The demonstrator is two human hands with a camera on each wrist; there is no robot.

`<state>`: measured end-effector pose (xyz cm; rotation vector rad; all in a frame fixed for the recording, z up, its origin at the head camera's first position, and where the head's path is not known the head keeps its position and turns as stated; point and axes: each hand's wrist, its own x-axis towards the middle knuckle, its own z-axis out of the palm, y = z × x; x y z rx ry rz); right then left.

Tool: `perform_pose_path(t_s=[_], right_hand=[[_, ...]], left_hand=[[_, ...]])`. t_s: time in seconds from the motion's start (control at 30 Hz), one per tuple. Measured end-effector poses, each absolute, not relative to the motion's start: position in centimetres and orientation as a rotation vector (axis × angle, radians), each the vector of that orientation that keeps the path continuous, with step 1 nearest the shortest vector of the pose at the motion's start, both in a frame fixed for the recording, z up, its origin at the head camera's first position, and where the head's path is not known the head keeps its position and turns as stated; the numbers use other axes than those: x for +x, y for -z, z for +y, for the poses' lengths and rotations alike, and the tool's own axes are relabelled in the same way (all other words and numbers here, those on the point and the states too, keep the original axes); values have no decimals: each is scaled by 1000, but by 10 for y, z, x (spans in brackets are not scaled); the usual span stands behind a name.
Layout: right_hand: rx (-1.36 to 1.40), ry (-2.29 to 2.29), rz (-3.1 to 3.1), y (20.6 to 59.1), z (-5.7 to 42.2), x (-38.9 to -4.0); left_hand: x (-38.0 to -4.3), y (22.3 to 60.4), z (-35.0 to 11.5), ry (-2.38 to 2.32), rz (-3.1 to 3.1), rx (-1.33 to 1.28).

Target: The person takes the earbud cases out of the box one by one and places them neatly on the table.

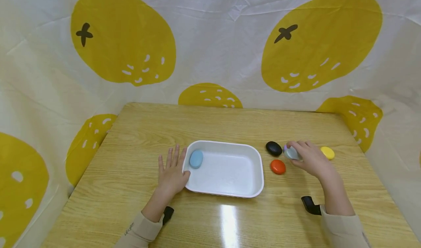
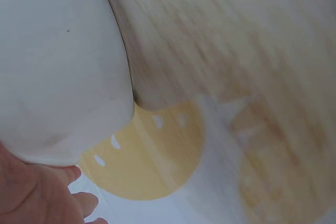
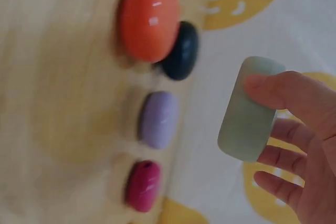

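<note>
My right hand (image 1: 310, 158) pinches a smooth pale green block (image 3: 249, 114), thumb across its face, held above the table at the right. Below it in the right wrist view lie a glossy orange-red oval piece (image 3: 150, 19), a black one (image 3: 181, 51), a lilac one (image 3: 159, 120) and a magenta one (image 3: 144, 186). The hand covers the magenta piece in the head view. My left hand (image 1: 172, 173) lies with fingers spread at the left end of a white rectangular tray (image 1: 223, 194), thumb on its rim. Inside that end rests a light blue oval block (image 1: 196, 159).
A yellow oval piece (image 1: 327, 152) lies just right of my right hand. The wooden table (image 1: 151, 127) ends at a lemon-patterned cloth (image 1: 210, 39) behind and at the sides. Black curved mounts (image 1: 310, 205) stick out at both wrists.
</note>
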<state>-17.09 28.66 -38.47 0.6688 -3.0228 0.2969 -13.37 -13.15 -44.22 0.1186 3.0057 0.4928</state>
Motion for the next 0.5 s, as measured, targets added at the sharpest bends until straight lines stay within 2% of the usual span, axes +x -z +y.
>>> perform_pose_path(t_s=[0.5], right_hand=[[589, -282, -3141, 438, 317, -167]], left_hand=[[-132, 439, -131, -481, 3012, 119]])
